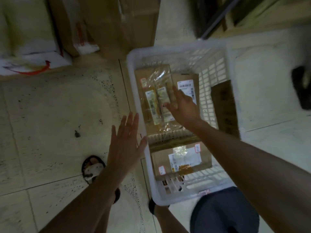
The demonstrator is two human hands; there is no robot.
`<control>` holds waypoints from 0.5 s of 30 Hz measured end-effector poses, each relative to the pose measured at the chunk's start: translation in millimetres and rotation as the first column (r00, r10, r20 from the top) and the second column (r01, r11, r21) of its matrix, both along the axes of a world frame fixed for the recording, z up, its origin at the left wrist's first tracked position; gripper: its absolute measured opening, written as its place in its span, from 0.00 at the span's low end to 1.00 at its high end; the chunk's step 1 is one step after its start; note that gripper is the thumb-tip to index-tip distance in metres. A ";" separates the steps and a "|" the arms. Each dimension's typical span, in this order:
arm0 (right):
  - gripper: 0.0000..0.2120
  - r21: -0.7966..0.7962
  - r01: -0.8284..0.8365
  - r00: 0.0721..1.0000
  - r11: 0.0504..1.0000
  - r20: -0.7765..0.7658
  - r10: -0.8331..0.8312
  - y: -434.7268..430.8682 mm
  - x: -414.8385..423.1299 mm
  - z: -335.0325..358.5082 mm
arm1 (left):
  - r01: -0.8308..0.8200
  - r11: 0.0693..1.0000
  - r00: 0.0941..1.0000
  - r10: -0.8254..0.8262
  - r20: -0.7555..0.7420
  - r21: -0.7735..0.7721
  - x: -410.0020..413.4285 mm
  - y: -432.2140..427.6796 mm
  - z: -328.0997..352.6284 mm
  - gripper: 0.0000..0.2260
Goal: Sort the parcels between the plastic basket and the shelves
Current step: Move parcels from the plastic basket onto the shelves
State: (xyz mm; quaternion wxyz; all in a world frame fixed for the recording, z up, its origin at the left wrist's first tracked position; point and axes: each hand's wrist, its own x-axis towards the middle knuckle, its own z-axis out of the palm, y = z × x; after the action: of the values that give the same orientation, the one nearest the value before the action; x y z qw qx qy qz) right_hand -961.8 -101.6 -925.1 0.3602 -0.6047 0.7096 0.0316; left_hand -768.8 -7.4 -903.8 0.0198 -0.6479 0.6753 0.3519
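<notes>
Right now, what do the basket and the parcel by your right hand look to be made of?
The basket: white plastic, matte and slightly translucent; the moulded lattice walls suggest it. The parcel at the right hand: probably brown cardboard under clear glossy film or tape, judging by the wrinkled shiny highlights, with white paper labels stuck on.

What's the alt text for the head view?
A person's right hand reaches into a white plastic basket on a tiled floor, over a tape-wrapped parcel. The left hand is open beside the basket's left rim. A second labelled parcel lies at the near end; cardboard boxes stand beyond.
</notes>
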 end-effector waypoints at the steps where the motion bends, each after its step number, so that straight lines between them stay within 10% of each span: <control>1: 0.30 -0.015 -0.036 0.999 0.999 0.010 0.036 4.6 -1.1 16.9 | 0.002 1.000 1.000 -0.002 -0.023 -0.003 4.5 -0.6 15.5 0.26; 15: 0.33 -0.356 0.060 0.991 0.933 0.135 -0.012 -27.7 1.1 404.1 | -0.179 0.934 0.983 0.155 -0.100 -0.308 26.3 -34.9 355.4 0.23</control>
State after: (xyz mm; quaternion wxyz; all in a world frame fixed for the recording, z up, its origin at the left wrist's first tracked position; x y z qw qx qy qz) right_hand -960.6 -129.4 -520.9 0.2902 -0.6479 0.6892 -0.1447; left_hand -742.5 -42.3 -548.4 -0.1390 -0.6844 0.6656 0.2634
